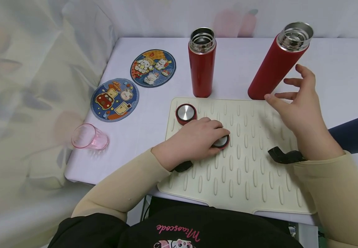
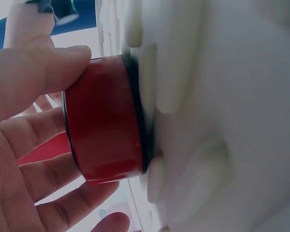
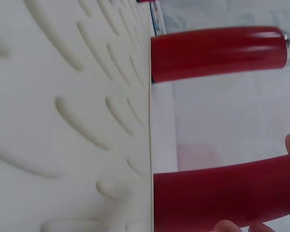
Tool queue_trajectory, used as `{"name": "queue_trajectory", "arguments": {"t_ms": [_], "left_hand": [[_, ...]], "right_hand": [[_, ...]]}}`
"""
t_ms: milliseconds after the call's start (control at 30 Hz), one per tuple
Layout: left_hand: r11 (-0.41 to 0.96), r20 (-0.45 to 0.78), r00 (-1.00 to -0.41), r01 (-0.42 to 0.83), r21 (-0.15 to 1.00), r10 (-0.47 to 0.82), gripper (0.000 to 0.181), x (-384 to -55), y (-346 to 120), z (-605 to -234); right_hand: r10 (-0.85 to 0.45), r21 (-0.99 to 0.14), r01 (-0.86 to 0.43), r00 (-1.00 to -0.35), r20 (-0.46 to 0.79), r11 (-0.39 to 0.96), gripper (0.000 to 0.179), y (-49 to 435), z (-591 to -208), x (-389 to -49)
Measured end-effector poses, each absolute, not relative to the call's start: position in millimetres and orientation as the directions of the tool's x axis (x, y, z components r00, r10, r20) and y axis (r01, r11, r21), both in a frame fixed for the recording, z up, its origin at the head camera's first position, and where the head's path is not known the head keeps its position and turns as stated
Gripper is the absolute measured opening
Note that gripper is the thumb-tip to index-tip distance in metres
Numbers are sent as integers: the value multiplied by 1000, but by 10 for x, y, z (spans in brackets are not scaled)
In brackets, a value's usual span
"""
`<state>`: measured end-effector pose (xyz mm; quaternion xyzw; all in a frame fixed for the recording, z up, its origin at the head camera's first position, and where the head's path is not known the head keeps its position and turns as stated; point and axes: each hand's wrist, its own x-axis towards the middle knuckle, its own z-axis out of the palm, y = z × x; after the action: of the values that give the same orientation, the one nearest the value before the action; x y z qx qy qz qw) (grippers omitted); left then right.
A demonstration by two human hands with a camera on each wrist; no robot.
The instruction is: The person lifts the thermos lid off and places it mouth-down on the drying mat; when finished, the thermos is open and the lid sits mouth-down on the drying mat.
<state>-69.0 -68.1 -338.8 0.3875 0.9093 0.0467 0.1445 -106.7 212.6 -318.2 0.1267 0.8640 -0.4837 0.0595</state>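
Observation:
My left hand (image 1: pixel 197 137) holds a red bottle lid (image 1: pixel 221 141) with a silver top and black rim. In the left wrist view, thumb and fingers lie around the lid's red side (image 2: pixel 106 121), its black edge close to the mat. A second such lid (image 1: pixel 186 113) rests just beyond that hand. My right hand (image 1: pixel 303 106) is beside the right red thermos bottle (image 1: pixel 273 69), its fingers spread and slightly bent; whether they touch it I cannot tell. Another red thermos bottle (image 1: pixel 202 72) stands to its left. Both bottles are lidless, with bare steel necks.
A cream ridged mat (image 1: pixel 238 179) covers the table's front middle. Two round cartoon coasters (image 1: pixel 153 68) lie at the left, near a pink clear glass (image 1: pixel 96 137). A dark blue cylindrical thing (image 1: pixel 357 132) reaches in from the right. White cloth covers the table.

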Motion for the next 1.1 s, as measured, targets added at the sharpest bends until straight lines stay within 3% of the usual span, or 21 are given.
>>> {"name": "queue_trajectory", "arguments": {"t_ms": [200,400,533,667,800,933,1100], "left_hand": [[693,-199,-664,684,227,721,59,-687,-724,-3373],[681,-112,-678,690,246,727,49,-651,-833,-3310],[689,-90,-692,681,247,716,42,-606,-892,-3208],[691,-73,-699,676,256,711,36,-551,-948,-3123],[682,-36,-702,678,274,712,32,-496,-1031,-3095],[675,7,-709,675,297,705,32,-455,-1120,-3081],[686,26,-727,659,309,686,34,-449,-1195,-3067]], "right_hand": [[97,-799,205,-978,-182,566,96,2094,-3190,-768],[54,-756,165,-984,-169,634,91,2167,-3230,-439],[93,-736,142,-990,-108,662,84,2240,-3281,-229],[210,-745,148,-978,-11,650,71,2279,-3336,-39],[374,-817,139,-922,99,559,47,2273,-3358,138],[484,-914,-37,-840,247,403,25,2304,-3431,280],[683,-929,60,-695,224,366,23,2653,-3750,346]]}}
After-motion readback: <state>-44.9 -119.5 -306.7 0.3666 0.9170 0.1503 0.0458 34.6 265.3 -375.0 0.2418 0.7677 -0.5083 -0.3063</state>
